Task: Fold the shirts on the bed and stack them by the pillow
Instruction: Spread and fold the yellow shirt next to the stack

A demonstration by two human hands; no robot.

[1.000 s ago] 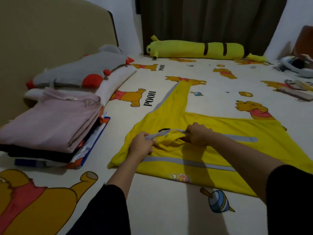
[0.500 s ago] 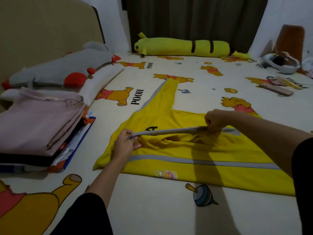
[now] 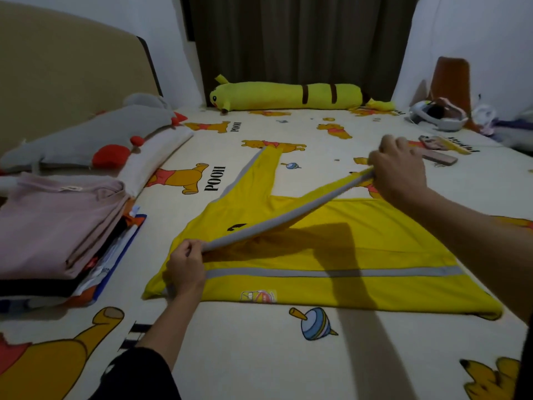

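The yellow shirt (image 3: 331,243) lies mid-frame on the bed (image 3: 259,356). Left hand (image 3: 186,262) and right hand (image 3: 399,171) each pinch its grey-trimmed sleeve (image 3: 288,215); keep it taut, then lay it flat across the body

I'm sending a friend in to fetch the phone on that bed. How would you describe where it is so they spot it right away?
Start at the long yellow plush toy lying along the dark curtain, then follow the bed's cartoon-bear sheet toward its far right side. The phone lies flat there, just beyond the right hand. It is the only slim pinkish slab, unlike the white headset behind it.
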